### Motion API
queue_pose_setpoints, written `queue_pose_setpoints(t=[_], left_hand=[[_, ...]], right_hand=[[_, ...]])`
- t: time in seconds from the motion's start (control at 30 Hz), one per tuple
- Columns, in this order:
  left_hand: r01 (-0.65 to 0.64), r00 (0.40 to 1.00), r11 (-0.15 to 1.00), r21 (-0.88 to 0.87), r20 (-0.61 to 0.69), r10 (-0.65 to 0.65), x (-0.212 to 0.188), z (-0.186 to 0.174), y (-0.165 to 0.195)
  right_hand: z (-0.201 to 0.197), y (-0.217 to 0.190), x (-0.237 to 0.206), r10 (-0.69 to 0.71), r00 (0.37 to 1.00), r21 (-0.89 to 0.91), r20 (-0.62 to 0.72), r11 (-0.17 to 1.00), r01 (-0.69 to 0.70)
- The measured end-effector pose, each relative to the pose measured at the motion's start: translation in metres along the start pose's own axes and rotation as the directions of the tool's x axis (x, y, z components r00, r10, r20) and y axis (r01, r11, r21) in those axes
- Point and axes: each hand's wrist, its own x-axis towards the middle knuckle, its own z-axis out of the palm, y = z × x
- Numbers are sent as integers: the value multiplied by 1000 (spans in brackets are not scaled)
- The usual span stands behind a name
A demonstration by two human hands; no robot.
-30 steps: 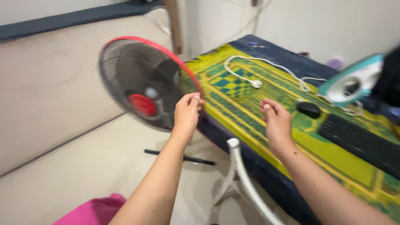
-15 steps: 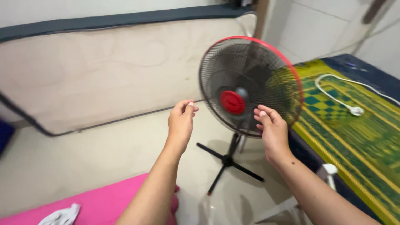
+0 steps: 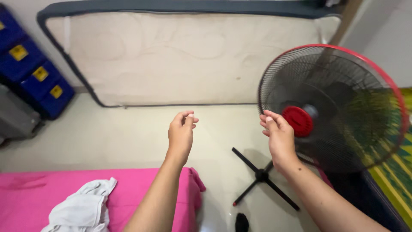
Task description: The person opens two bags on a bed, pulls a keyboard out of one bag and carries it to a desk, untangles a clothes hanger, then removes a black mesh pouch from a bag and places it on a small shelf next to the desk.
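Both of my hands are raised in front of me, holding nothing. My left hand (image 3: 181,134) hangs over the pale floor with its fingers loosely curled together. My right hand (image 3: 278,136) has its fingers slightly apart just left of a standing fan (image 3: 339,107) with a black grille, red rim and red hub. The fan stands on a black cross-shaped base (image 3: 262,176). I cannot tell whether my right hand touches the grille.
A beige mattress (image 3: 180,56) with dark edging leans against the far wall. Blue crates (image 3: 32,73) stack at the left. A pink surface (image 3: 56,193) with a white cloth (image 3: 83,206) lies at lower left. A green-yellow patterned cloth (image 3: 395,180) shows at the right edge.
The view has swung left, away from the patterned table. The fan now sits at the right, and the blue crates and pink surface have come into view. Both hands stay raised and empty.
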Motion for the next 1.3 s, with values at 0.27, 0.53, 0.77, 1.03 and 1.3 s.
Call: queue_pose_setpoints(t=[0.27, 0.53, 0.77, 1.03, 1.3], left_hand=[[-24, 984, 999, -29, -179, 18, 88, -5, -4], [-34, 922, 999, -16, -385, 25, 162, 15, 31], [-17, 845, 1000, -13, -534, 8, 192, 19, 37], [-16, 755, 1000, -5, -656, 9, 233, -14, 28], [-73, 711, 997, 19, -700, 65, 316, -45, 28]], right_hand=[[66, 22, 116, 20, 984, 2, 180, 1000, -21], [125, 14, 243, -6, 926, -11, 377, 1000, 11], [174, 12, 307, -14, 856, 37, 516, 999, -6], [251, 15, 340, 29, 802, 31, 596, 998, -59], [332, 17, 395, -3, 767, 65, 642, 997, -51]])
